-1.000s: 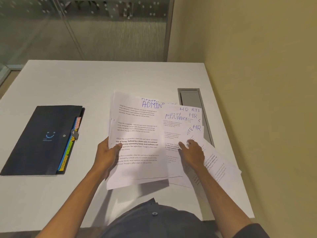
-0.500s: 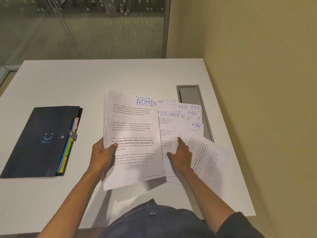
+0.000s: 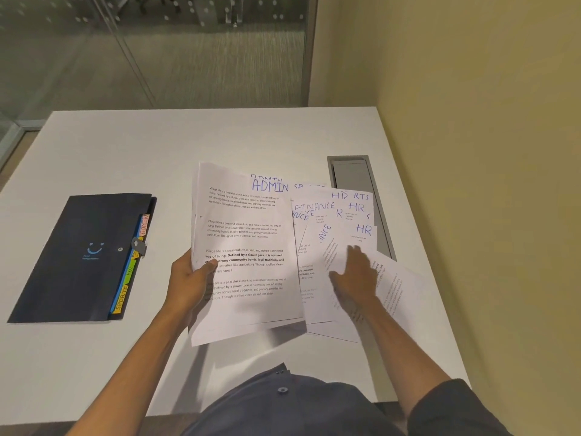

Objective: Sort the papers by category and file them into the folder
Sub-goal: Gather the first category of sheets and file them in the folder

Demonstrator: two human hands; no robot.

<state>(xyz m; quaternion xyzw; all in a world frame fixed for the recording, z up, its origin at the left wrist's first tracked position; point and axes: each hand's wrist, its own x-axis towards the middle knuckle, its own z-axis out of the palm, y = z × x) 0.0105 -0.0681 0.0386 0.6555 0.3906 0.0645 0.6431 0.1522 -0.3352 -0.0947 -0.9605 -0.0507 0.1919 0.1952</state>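
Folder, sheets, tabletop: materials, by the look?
Folder: probably matte navy plastic, flat and stiff, with a metal-looking clasp.
Sheets: thin white printer paper; they bend in the left hand.
Tabletop: smooth white laminate, seemingly, with a soft even sheen.

Bare table [image 3: 195, 140] lies open from my ten to twelve o'clock. The folder [image 3: 78, 259] blocks nine o'clock, with a clear lane between it and my papers [image 3: 248, 240]. At two o'clock a cable hatch [image 3: 355, 174] and the wall [image 3: 487, 152] close me in.
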